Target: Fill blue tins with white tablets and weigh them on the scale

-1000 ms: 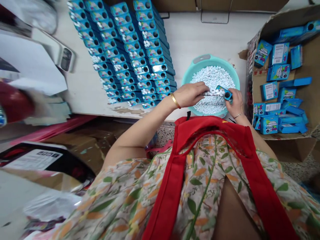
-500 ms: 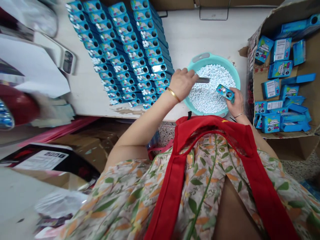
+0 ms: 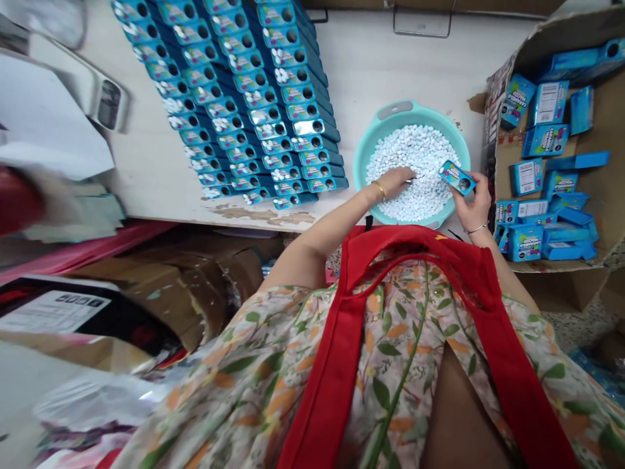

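My left hand [image 3: 394, 180] reaches into a teal basin [image 3: 362, 142] of small white candies [image 3: 415, 146]. Its fingers are curled together down among the candies, and whatever they hold is hidden. My right hand [image 3: 472, 203] is at the basin's right rim, closed on a small blue candy box [image 3: 456, 177] with a round window, which it holds tilted above the candies. A gold bangle is on my left wrist and a thin bracelet on my right.
Rows of matching blue boxes [image 3: 254, 98] lie stacked on the white table [image 3: 390, 65] left of the basin. An open cardboard carton [image 3: 502, 153] with several loose blue boxes [image 3: 544, 140] stands at the right. A grey scale [image 3: 92, 91] and papers lie far left.
My left hand, which held a thin metallic piece above the basin, has dropped into the candies. My right hand has lifted the blue box slightly to the right.
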{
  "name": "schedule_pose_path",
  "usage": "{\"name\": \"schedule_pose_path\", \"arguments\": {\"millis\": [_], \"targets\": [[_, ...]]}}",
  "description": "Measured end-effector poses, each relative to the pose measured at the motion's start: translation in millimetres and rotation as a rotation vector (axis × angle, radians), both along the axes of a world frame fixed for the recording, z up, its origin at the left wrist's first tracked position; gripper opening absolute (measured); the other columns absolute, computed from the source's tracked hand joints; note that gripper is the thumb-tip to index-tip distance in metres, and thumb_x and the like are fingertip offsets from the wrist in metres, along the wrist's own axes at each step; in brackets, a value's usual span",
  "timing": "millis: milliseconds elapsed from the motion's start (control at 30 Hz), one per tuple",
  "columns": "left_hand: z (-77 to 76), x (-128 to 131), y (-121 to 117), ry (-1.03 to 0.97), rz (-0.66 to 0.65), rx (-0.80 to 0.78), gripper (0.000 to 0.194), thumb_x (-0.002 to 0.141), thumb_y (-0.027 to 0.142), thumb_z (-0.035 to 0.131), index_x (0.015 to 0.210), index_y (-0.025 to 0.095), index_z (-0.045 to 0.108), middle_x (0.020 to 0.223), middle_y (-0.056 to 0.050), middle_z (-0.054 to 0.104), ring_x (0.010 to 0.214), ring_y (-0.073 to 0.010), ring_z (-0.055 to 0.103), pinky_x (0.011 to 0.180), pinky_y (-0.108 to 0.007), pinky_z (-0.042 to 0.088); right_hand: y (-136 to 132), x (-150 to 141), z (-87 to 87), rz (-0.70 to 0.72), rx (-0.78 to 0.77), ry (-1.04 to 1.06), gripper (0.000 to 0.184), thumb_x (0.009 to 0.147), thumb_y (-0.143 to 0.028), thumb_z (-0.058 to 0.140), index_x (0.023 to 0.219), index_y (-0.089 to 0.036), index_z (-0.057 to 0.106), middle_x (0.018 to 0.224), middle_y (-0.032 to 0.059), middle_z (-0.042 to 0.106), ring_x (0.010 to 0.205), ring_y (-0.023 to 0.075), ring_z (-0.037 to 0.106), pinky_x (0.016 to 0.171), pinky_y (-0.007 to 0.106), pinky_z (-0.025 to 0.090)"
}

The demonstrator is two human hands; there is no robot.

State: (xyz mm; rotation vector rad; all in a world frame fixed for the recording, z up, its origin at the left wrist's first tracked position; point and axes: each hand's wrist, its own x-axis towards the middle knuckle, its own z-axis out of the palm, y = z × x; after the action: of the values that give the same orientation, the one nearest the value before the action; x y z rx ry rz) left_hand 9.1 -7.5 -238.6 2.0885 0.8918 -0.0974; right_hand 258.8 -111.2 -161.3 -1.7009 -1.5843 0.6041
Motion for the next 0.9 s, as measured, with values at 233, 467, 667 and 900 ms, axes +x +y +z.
{"name": "schedule_pose_path", "arguments": {"millis": [233, 467, 667, 900], "targets": [[36.0, -19, -5, -0.201, 0.027, -0.084, 0.038, 0.098, 0.027, 0.048, 0.132, 0.013, 0.059, 0.133, -0.018, 0.066, 0.122, -0.0257, 0.062, 0.108, -0.039, 0.047, 4, 5, -8.0, -0.044, 0.023, -0.01, 0.05, 0.092, -0.058, 0.064, 0.127, -0.023, 0.054, 0.118, 0.011, 0.065, 0.11, 0.0292, 0.066, 0.098, 0.057, 0.056], [140.3, -47, 10, -0.153, -0.087, 0.092, 0.034, 0.102, 0.03, 0.046, 0.131, 0.017, 0.059, 0.121, -0.013, 0.067, 0.116, -0.0251, 0.063, 0.101, -0.039, 0.048, 7, -8, -14.3, 0.064, -0.014, -0.131, 0.044, 0.095, -0.048, 0.056, 0.131, -0.023, 0.054, 0.125, 0.0143, 0.065, 0.119, 0.0333, 0.062, 0.106, 0.058, 0.052], [198.0, -10, 1, 0.166, -0.144, 0.27, 0.032, 0.102, 0.021, 0.042, 0.12, 0.018, 0.067, 0.109, -0.011, 0.066, 0.105, -0.0256, 0.066, 0.089, -0.039, 0.049, 11, -29, -19.2, 0.215, -0.026, -0.183, 0.043, 0.091, -0.031, 0.054, 0.133, -0.021, 0.054, 0.128, 0.0159, 0.066, 0.122, 0.0341, 0.061, 0.109, 0.059, 0.05], [207.4, -1, -12, 0.217, -0.06, 0.385, 0.035, 0.104, 0.029, 0.037, 0.123, 0.026, 0.067, 0.108, -0.013, 0.067, 0.107, -0.0307, 0.062, 0.088, -0.046, 0.05, 7, -31, -21.3, 0.181, -0.029, -0.167, 0.038, 0.096, -0.042, 0.052, 0.129, -0.023, 0.057, 0.125, 0.0148, 0.068, 0.119, 0.0329, 0.064, 0.106, 0.058, 0.054]]}}
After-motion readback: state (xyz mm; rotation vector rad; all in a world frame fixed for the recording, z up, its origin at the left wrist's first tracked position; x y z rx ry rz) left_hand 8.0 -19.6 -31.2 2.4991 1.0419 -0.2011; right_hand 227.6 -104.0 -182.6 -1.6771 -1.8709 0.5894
